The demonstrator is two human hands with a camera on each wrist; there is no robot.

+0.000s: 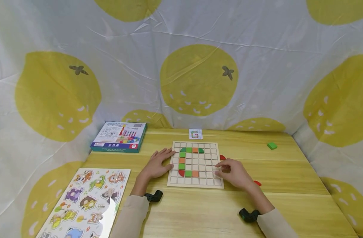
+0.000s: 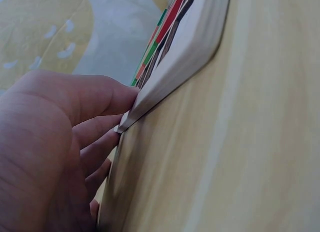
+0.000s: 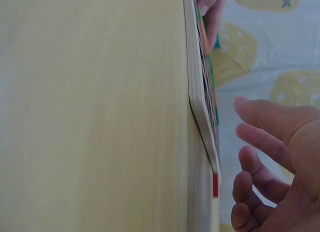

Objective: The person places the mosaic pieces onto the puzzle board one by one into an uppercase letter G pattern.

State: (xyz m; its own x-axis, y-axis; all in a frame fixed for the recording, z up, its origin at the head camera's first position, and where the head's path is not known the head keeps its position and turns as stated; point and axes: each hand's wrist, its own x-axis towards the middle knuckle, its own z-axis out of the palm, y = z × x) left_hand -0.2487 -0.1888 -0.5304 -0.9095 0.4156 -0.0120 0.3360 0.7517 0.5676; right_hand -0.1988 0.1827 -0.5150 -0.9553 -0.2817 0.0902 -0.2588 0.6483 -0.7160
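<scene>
Lying flat near the middle of the wooden table [image 1: 288, 198], a square grid board [image 1: 195, 164] is steadied by both hands. The left hand [image 1: 158, 162] is laid against the board's left edge with its fingers straight and relaxed; in the left wrist view the fingertips [image 2: 112, 99] are seen touching the board's rim [image 2: 175, 76]. The right hand [image 1: 233, 172] is rested at the board's right edge, fingers loosely extended and nothing gripped; in the right wrist view its fingers [image 3: 265, 142] are spread just beside the rim [image 3: 200, 106]. Green, orange and red tiles [image 1: 187, 162] are set in the board's cells in a curved letter shape. A small card [image 1: 195, 134] is placed just beyond the far edge. Two red pieces [image 1: 222, 157] are seen close to the right hand, and a green block [image 1: 272, 145] lies well apart to the right. A boxed game [image 1: 119, 136] and an animal puzzle [image 1: 86, 201] are kept on the left.
</scene>
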